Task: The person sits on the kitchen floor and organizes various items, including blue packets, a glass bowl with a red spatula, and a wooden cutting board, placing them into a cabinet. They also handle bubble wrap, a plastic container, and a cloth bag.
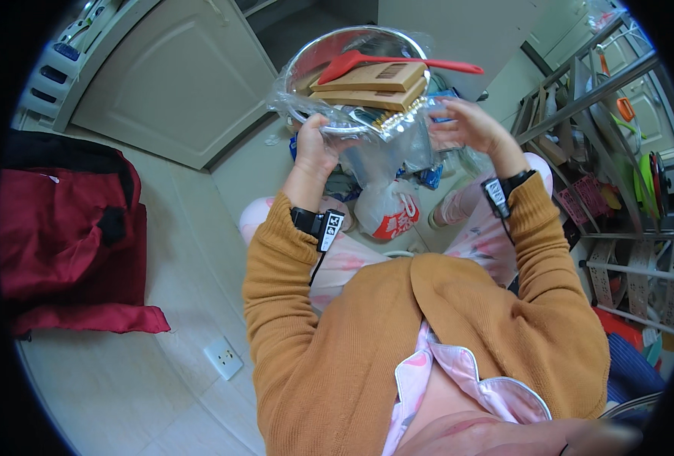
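Note:
My left hand (316, 147) grips the near left rim of a round metal bowl (305, 54), thumb on top. Clear plastic film (283, 97) hangs around the bowl's edge. Inside it lie two stacked brown cardboard boxes (365, 80), and a red spatula (351, 60) rests across them, its handle reaching past the right rim. Shiny gold-coloured packaging (402, 118) sits at the near right of the bowl. My right hand (467, 126) is beside that packaging with its fingers apart; whether the fingertips touch the film cannot be made out.
Below the bowl, a white plastic bag with red print (387, 211) stands on the floor between my legs. An opened cabinet door (177, 80) is ahead left. A metal rack (593, 102) with kitchenware rises at the right. Dark red cloth (75, 239) hangs at the left near a wall socket (223, 358).

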Motion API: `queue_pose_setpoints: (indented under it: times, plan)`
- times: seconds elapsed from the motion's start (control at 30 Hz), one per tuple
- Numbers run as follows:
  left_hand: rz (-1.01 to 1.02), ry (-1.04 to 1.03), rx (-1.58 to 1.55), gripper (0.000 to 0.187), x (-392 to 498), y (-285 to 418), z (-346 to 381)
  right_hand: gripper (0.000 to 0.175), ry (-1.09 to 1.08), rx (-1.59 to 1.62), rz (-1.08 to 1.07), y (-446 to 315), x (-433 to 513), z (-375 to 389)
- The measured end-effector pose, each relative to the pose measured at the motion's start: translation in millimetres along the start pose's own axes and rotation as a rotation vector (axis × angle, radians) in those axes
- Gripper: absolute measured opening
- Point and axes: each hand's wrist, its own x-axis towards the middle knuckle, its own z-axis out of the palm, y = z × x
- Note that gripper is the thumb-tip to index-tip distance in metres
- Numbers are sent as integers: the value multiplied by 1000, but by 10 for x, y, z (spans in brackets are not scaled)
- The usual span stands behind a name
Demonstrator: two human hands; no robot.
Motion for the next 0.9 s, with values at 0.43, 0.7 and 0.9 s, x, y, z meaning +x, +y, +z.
queue_pose_setpoints:
  times: [0.43, 0.7, 0.9]
  plan:
    - [215, -24, 404, 51, -25, -127, 104, 26, 170, 393, -143, 586, 213, 181]
    - [354, 107, 391, 18, 174, -129, -19, 24, 260, 363, -150, 469, 135, 76]
    - [186, 221, 289, 20, 209, -19, -139, 24, 264, 386, -153, 384, 78, -6]
